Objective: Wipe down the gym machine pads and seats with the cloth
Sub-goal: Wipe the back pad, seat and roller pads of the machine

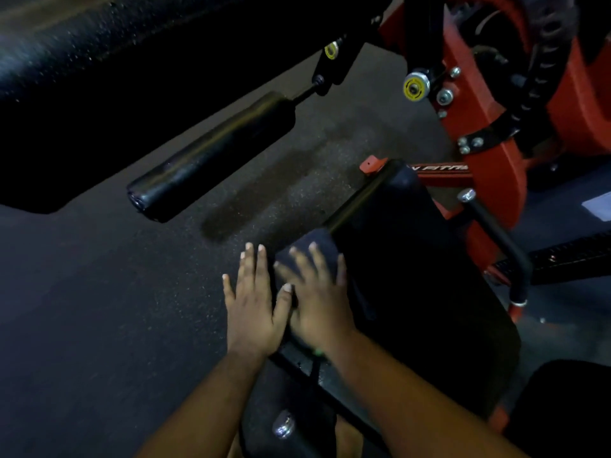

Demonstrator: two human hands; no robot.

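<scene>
roller pad [211,157]: up-left of seat, over floor | left hand [253,300]: fingers straight, flat at seat's left edge | right hand [317,292]: fingers spread, pressing dark cloth [312,246] onto seat [413,276] | red frame [489,166]: right of seat

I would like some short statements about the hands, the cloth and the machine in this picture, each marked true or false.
1. Both hands lie flat with straight fingers. True: the left hand and the right hand are side by side.
2. The cloth is white. False: it is dark.
3. The right hand presses on the cloth at the edge of the seat pad. True.
4. The machine frame is blue. False: it is red.
5. The roller pad lies under the left hand. False: it is apart, further ahead.
</scene>
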